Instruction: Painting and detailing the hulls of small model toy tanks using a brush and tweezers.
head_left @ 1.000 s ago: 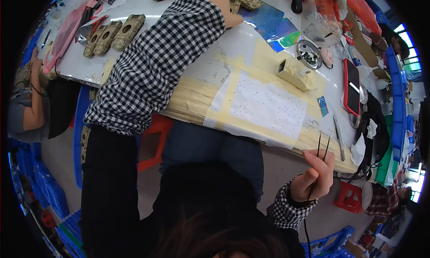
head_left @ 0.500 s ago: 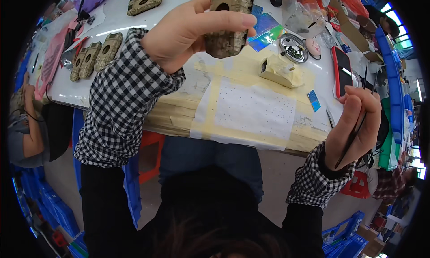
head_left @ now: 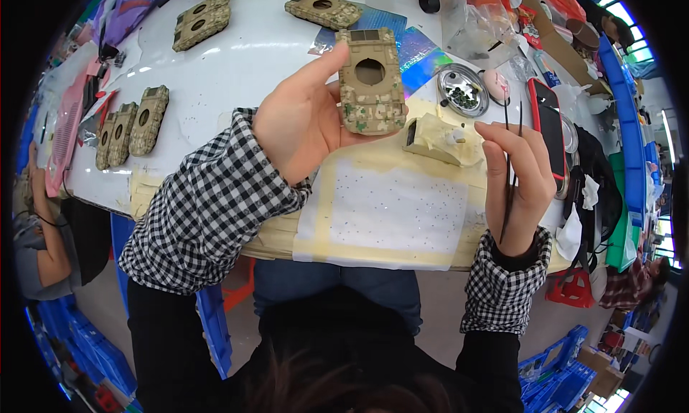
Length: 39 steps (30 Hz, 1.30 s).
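Observation:
A tank model hull in tan and green camouflage (head_left: 369,104), with a round hole in its top, rests upright in my left hand (head_left: 296,119). The thumb lies along its left side and the other fingers are mostly behind it. My right hand (head_left: 530,172) holds dark tweezers (head_left: 507,198), their two tips pointing up and apart, with nothing visible between them. Between the hands sits a cream tape-covered block (head_left: 434,142) with a small white knob. Below it, a white sheet (head_left: 395,216) sprinkled with tiny dark specks is taped at the table's near edge.
Another hull (head_left: 323,10) lies beyond my left hand; several more, such as one hull (head_left: 149,122), stand at the left. A round metal dish (head_left: 479,101) with small dark green pieces, shiny blue sheets (head_left: 423,58) and a red-edged phone (head_left: 549,122) are at the right.
My left hand has brought the hull nearer and tipped its top face into view. My right hand has shifted left with the tweezers. The view has moved, uncovering another hull at the back.

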Each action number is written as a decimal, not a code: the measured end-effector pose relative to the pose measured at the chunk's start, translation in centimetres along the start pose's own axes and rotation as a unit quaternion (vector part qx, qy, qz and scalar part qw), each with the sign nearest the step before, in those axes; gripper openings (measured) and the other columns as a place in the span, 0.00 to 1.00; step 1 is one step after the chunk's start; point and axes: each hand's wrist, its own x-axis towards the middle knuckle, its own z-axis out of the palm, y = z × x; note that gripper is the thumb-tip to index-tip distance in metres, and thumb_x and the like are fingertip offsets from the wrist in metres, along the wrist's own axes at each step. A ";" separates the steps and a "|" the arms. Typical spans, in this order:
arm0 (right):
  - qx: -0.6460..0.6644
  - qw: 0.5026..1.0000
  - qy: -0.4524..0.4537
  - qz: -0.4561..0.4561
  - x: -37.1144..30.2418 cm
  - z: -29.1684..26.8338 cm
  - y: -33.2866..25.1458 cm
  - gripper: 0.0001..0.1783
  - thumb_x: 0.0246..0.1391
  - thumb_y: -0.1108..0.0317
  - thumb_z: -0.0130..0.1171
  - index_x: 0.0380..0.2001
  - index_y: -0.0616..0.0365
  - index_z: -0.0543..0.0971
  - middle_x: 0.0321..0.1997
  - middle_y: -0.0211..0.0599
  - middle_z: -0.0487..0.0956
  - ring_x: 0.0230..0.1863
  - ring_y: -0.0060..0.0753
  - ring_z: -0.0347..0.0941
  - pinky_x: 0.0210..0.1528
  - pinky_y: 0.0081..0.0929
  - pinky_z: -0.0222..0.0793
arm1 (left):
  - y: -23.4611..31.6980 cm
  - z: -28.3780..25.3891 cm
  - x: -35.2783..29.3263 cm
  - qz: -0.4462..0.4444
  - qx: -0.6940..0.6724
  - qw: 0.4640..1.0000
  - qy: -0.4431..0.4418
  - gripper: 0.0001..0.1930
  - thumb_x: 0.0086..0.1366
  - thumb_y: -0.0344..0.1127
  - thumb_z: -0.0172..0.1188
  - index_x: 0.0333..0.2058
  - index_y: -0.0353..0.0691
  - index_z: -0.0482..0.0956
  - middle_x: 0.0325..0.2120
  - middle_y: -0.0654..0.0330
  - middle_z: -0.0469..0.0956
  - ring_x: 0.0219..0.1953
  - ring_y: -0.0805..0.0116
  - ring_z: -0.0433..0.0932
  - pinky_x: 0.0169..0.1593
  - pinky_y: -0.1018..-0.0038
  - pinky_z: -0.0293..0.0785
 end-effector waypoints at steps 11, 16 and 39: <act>-0.056 0.997 -0.027 -0.053 0.6 0.7 -0.3 0.11 0.36 0.76 0.68 0.28 0.60 0.79 0.26 0.38 0.74 0.33 0.40 0.71 0.34 0.31 0.67 | -0.8 0.6 -0.9 -0.049 0.014 0.999 -0.019 0.28 0.71 0.53 0.29 0.60 0.39 0.56 0.53 0.51 0.68 0.53 0.60 0.72 0.55 0.64 0.72; -0.060 0.996 0.006 -0.061 0.7 0.0 -0.5 0.10 0.37 0.77 0.67 0.28 0.60 0.79 0.26 0.39 0.75 0.33 0.39 0.71 0.34 0.29 0.67 | -1.2 0.6 -0.8 -0.047 0.005 0.999 -0.010 0.27 0.71 0.53 0.30 0.60 0.40 0.56 0.53 0.53 0.68 0.53 0.62 0.72 0.56 0.66 0.71; 0.358 0.931 0.014 0.064 0.4 2.1 -3.5 0.05 0.57 0.75 0.53 0.35 0.65 0.73 0.30 0.38 0.75 0.29 0.20 0.66 0.34 0.18 0.61 | -1.6 1.6 -1.8 -0.100 0.006 0.994 -0.050 0.27 0.71 0.54 0.31 0.58 0.41 0.59 0.52 0.55 0.70 0.51 0.64 0.73 0.53 0.65 0.73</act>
